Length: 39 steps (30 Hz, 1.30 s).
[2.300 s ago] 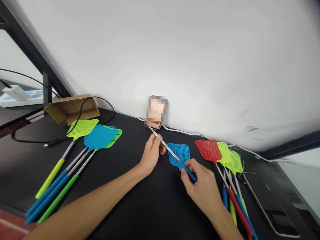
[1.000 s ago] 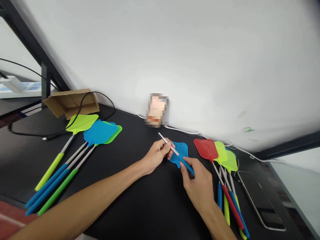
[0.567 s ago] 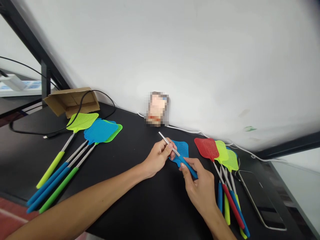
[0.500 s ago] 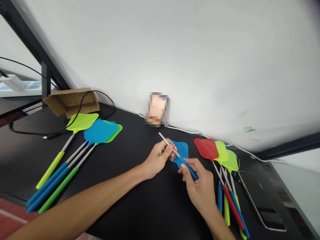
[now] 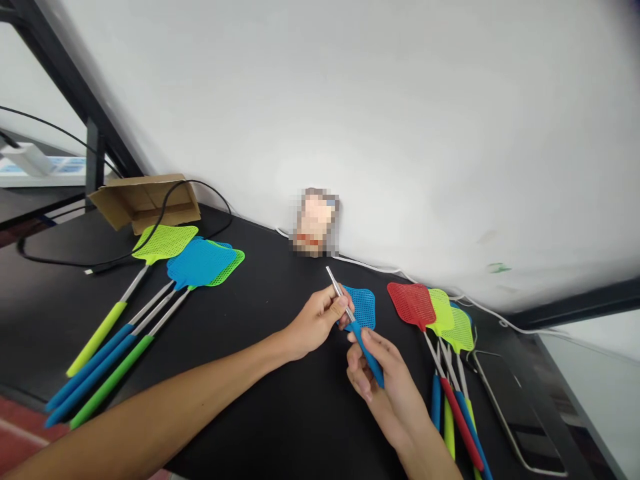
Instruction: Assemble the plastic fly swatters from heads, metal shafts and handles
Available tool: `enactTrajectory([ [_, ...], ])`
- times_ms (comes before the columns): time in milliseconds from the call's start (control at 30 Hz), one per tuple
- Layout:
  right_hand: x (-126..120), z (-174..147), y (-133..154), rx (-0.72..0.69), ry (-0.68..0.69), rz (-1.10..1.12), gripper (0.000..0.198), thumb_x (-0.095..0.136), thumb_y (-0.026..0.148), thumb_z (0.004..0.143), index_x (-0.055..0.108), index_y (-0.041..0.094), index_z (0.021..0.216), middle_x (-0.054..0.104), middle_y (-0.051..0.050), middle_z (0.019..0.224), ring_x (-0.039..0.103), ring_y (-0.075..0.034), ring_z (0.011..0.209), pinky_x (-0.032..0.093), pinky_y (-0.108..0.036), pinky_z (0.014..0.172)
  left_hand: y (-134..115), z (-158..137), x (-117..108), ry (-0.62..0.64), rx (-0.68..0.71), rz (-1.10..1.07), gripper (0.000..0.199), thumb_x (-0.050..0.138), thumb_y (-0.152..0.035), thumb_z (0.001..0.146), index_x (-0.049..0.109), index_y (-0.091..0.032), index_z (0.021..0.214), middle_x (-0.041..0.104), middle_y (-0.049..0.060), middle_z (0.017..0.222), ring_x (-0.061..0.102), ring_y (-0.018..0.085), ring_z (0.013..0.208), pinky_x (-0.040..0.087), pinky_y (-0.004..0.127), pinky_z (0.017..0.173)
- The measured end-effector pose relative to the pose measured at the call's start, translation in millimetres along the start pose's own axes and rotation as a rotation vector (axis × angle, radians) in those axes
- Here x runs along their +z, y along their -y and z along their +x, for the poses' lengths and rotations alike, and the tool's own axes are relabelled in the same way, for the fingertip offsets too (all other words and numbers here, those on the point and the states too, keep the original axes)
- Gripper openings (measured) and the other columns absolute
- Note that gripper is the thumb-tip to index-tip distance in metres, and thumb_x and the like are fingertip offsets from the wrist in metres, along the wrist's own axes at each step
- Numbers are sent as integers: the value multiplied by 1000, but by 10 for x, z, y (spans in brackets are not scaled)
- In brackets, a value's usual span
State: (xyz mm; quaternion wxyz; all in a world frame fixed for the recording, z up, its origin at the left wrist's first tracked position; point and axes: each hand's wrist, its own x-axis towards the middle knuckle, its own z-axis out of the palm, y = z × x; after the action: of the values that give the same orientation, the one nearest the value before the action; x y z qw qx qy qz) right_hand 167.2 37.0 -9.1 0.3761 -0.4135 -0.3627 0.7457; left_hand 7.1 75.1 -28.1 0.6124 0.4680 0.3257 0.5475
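Observation:
A blue fly swatter handle point(image 5: 369, 359) with a silver metal rod slants up and left between my hands. My left hand point(image 5: 324, 317) pinches the metal rod, whose bare tip pokes out above the fingers. Lower down, my right hand point(image 5: 383, 373) grips the blue sleeve between thumb and fingers. Just behind them on the table lies a blue mesh swatter head point(image 5: 363, 308), partly covered by the left fingers. No head is on the visible end of the rod.
Fly swatters with a blue head point(image 5: 197, 261) and a lime head point(image 5: 165, 242) lie left, near an open cardboard box point(image 5: 150, 203) and black cable. Right are a red swatter point(image 5: 413, 303), lime swatters and a phone point(image 5: 520, 413). A blurred-out object point(image 5: 316, 223) leans on the wall.
The handle has turned steeper, its lower end swinging left and down. My right hand has rolled over, showing more of its fingers' inner side. My left hand still pinches the rod.

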Motion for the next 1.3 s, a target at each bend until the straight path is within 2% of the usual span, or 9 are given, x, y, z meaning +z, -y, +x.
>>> enactTrajectory([
  [133, -100, 43, 47, -204, -6, -446, 35, 59, 49, 97, 67, 16, 87, 67, -3, 66, 58, -13, 55, 41, -25, 53, 19, -3, 16, 28, -72, -52, 42, 48, -54, 99, 50, -18, 78, 51, -1, 69, 46, 12, 63, 40, 28, 66],
  [233, -198, 72, 99, -356, -137, -549, 35, 59, 49, 97, 70, 17, 89, 68, -4, 72, 58, -14, 60, 42, -26, 55, -2, -25, 36, 88, -116, -25, 43, 44, -51, 100, 45, -19, 72, 47, -2, 60, 43, 11, 59, 37, 27, 63],
  [300, -241, 83, 132, -383, -196, -472, 33, 59, 49, 97, 70, 18, 99, 67, -3, 76, 56, -14, 62, 42, -26, 54, -17, -53, 64, 151, -178, -35, 43, 47, -51, 99, 44, -19, 71, 43, -4, 57, 39, 10, 53, 33, 26, 57],
  [400, -258, 89, 151, -378, -160, -323, 32, 62, 47, 96, 68, 19, 110, 62, -1, 77, 52, -14, 63, 42, -26, 55, -29, -109, 132, 247, -287, -59, 45, 52, -56, 95, 46, -18, 70, 41, -5, 56, 36, 8, 46, 28, 25, 49],
  [567, -206, 96, 78, -360, -151, -221, 25, 67, 44, 93, 69, 19, 96, 56, 2, 70, 47, -12, 59, 40, -25, 55, -47, -180, 228, 341, -351, -39, 51, 56, -63, 91, 48, -17, 68, 40, -5, 57, 36, 7, 47, 27, 24, 46],
  [767, -154, 107, 69, -329, -185, -63, 26, 74, 43, 88, 68, 18, 85, 51, 3, 62, 45, -11, 57, 36, -24, 51, -104, -163, 189, 380, -510, -130, 48, 61, -60, 89, 45, -18, 72, 35, -7, 60, 30, 6, 50, 20, 22, 46],
  [833, -248, 109, 165, -374, -239, -34, 27, 74, 44, 87, 67, 18, 84, 49, 4, 61, 44, -10, 54, 35, -24, 49, -118, -158, 166, 418, -566, -153, 48, 63, -59, 88, 45, -18, 71, 34, -6, 61, 29, 6, 50, 18, 22, 45],
  [1000, -699, 51, 538, -592, -528, 75, 27, 80, 38, 80, 62, 18, 80, 44, 6, 65, 41, -8, 55, 35, -21, 48, -105, -165, 162, 552, -655, -172, 53, 66, -63, 85, 41, -19, 67, 33, -6, 61, 27, 6, 50, 15, 23, 45],
  [1300, -1039, -214, 823, -789, -654, 168, 13, 75, 23, 80, 64, 17, 77, 42, 3, 68, 39, -10, 59, 38, -20, 48, -283, -137, 164, 742, -629, -69, 49, 55, -63, 92, 44, -20, 74, 33, -5, 59, 25, 8, 50, 16, 26, 48],
])
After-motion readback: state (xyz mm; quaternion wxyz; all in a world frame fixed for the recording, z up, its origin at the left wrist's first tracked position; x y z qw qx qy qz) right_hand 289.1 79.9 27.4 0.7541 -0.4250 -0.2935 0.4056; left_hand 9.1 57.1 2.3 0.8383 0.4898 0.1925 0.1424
